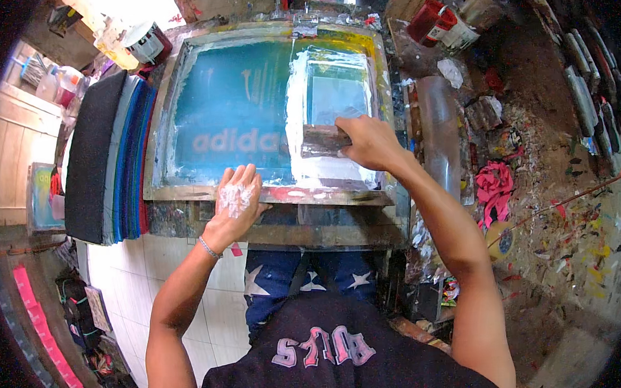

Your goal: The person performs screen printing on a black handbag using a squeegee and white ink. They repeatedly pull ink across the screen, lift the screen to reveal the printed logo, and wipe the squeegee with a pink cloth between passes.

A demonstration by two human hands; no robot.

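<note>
A silk-screen frame (289,193) lies flat before me, its mesh blue-green with pale lettering on the left. On its right part, a window is bordered by thick white ink (297,88). My right hand (371,142) grips a dark, worn squeegee (321,141), set on the mesh at the lower end of that window. White ink lies below the blade. My left hand (236,198), smeared with white on its back, holds the frame's near rail; its fingers rest over the rail and the thumb sticks out to the right.
A stack of dark and blue fabric pieces (109,156) stands left of the frame. Paint tubs (146,44) and a red container (431,23) sit behind. A clear cylinder (440,133) and a pink rag (495,190) are at the right, on paint-spattered surfaces.
</note>
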